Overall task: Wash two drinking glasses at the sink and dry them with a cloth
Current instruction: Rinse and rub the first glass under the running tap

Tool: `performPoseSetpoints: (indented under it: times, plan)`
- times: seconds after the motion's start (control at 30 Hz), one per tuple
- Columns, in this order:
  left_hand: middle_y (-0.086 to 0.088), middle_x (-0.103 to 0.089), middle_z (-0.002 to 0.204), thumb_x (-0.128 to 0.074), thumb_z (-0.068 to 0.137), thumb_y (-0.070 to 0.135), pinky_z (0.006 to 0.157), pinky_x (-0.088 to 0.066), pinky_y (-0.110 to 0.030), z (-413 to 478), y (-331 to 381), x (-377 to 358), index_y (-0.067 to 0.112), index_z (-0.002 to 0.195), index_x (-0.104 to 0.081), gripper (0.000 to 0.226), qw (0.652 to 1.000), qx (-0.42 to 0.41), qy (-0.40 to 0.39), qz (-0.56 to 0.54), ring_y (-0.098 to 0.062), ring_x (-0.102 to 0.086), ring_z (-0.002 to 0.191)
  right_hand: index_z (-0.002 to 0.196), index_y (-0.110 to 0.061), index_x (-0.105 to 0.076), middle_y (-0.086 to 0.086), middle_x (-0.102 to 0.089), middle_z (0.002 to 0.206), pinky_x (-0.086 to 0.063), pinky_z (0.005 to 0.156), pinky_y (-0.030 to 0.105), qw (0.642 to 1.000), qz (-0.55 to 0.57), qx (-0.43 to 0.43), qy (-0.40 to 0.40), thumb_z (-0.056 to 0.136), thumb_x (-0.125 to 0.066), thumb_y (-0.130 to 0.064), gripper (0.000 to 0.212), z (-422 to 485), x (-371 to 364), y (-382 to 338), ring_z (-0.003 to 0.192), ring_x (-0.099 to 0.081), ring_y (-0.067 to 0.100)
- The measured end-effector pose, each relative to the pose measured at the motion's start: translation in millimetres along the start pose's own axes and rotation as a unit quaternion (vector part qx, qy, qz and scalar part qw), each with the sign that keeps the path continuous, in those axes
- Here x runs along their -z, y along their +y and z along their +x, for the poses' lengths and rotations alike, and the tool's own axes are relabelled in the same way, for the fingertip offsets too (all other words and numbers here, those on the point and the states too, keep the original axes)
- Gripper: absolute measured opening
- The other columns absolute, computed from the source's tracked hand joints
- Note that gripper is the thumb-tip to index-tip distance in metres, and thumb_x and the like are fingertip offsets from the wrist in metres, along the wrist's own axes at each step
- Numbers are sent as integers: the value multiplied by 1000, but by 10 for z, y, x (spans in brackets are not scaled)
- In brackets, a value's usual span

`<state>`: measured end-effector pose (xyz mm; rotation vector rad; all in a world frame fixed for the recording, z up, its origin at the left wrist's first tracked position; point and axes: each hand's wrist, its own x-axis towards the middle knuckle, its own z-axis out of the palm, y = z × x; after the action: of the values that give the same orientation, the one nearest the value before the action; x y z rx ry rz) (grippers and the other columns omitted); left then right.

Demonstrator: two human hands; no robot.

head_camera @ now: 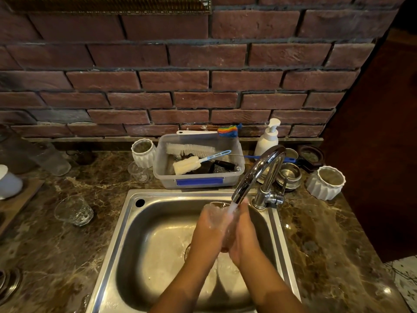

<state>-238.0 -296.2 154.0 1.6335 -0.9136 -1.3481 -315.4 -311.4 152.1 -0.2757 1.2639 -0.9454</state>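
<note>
A clear drinking glass (pixel 222 219) is held upright over the steel sink (pixel 133 222), under the running tap (pixel 255 171). Water streams into its open mouth. My left hand (pixel 208 231) wraps its left side and my right hand (pixel 244 236) wraps its right side. Most of the glass is hidden between my palms. A second clear glass (pixel 74 211) stands on the marble counter left of the sink. No drying cloth is in view.
Behind the sink stands a plastic tub (pixel 198 179) with bottle brushes and a sponge wand. A soap pump bottle (pixel 267 138), steel bowls (pixel 290 176) and white ribbed pots (pixel 326 182) crowd the back right. A small glass (pixel 140 173) and a white pot (pixel 144 152) sit back left.
</note>
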Motion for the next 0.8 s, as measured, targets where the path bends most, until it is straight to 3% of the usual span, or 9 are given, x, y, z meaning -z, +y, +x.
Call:
performPoseSetpoints:
  times: [0.07,0.1,0.23,0.33,0.47,0.53,0.63,0.73,0.8]
  plan:
    - [7,-59,133,-54,97,54,93,-54,-35,25,-41,10,38,139,-47,46,998,-21,49,38,-17,-60,119,112,-15,-68,14,-75,108,-58,85,45,999,12,2,-35,81,-54,-66,62,-32,31,95,104,-71,32]
    - [5,-60,135,-48,99,53,96,-54,-36,35,-66,37,34,140,-47,45,997,-31,55,47,-17,-61,119,117,-12,-69,15,-75,113,-59,85,44,998,20,9,-64,84,-59,-57,56,-37,64,134,107,-71,31]
    - [7,-64,127,-34,105,49,90,-54,-29,0,-90,144,38,135,-53,37,997,-54,8,59,-8,-62,111,127,-17,-67,17,-70,125,-55,94,53,981,54,-1,-188,84,-74,-34,46,-75,222,152,117,-67,34]
    - [10,-59,132,-31,106,50,89,-51,-28,-58,-34,152,42,135,-55,38,999,-29,-23,-16,-6,-58,116,132,-16,-58,18,-67,128,-54,96,56,981,-8,53,-186,76,-80,-21,60,-74,279,115,118,-65,36]
    - [-1,-73,122,-28,102,55,87,-57,-35,-88,24,183,36,131,-62,48,985,70,-60,-143,-19,-72,107,129,-34,-52,-6,-69,118,-60,88,35,938,-266,188,-120,63,-87,-25,75,-110,340,62,110,-68,16]
    - [-3,-74,120,-31,98,59,85,-58,-34,-79,29,191,32,131,-63,53,979,87,-66,-172,-20,-72,108,124,-52,-51,-21,-68,115,-60,84,25,914,-309,214,-151,62,-90,-29,77,-101,450,20,109,-66,3]
    - [-4,-69,130,-41,87,63,97,-56,-44,-76,41,144,32,132,-63,59,981,72,-81,-161,-23,-64,120,111,-67,-52,-35,-64,114,-53,79,9,896,-314,247,-194,66,-91,-21,75,-75,574,-110,107,-61,-12]
    - [-4,-66,132,-49,82,61,94,-58,-41,-79,49,119,31,132,-63,60,981,58,-75,-171,-23,-63,120,116,-69,-49,-37,-61,118,-51,86,10,894,-313,257,-191,65,-91,-19,83,-25,577,-160,112,-58,-12]
    - [-7,-67,131,-51,86,58,95,-57,-41,-66,35,143,28,134,-62,57,978,60,-71,-185,-25,-65,119,130,-52,-48,-24,-63,126,-54,96,25,890,-327,232,-218,63,-92,-23,85,-15,567,-118,120,-60,2]
